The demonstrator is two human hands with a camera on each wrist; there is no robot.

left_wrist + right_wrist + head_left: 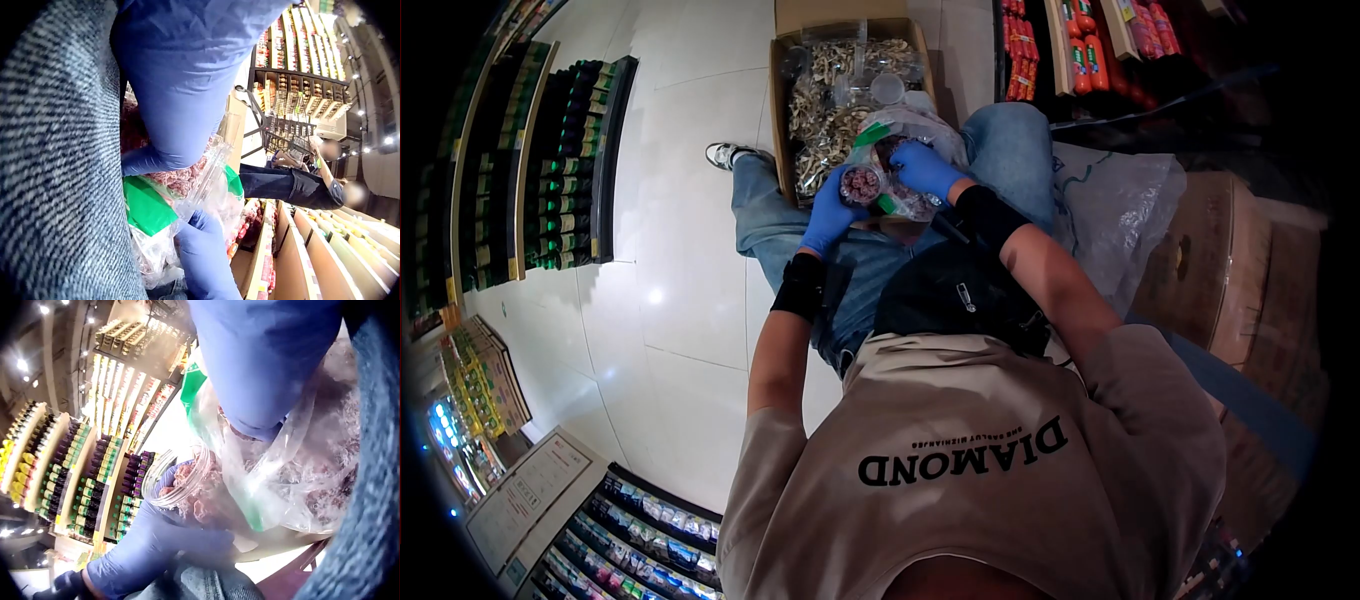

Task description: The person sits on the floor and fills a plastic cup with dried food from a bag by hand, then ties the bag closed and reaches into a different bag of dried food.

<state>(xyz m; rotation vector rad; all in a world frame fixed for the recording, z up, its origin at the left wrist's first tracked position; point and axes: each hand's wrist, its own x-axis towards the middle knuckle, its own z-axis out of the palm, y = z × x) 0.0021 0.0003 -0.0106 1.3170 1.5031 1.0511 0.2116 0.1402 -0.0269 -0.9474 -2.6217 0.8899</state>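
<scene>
A clear round jar [861, 186] [181, 481] holds reddish-brown dried pieces, and its mouth has no lid. My blue-gloved left hand [832, 214] [181, 81] [156, 540] grips the jar from the side with curled fingers. Beside it lies a clear plastic bag [918, 128] [290, 481] with green patches, holding more of the reddish pieces. My gloved right hand [926, 170] [269, 369] reaches into the bag's opening; its fingertips are hidden by the bag and the pieces, so their grip cannot be made out.
Beyond the bag, a cardboard box [781, 120] holds many dried slices, with a clear round lid or cup [888, 89] on them. Plastic sheeting [1110, 200] and large cartons [1200, 250] lie at the right. Stocked shelves [570, 165] stand at the left; people appear in the left wrist view.
</scene>
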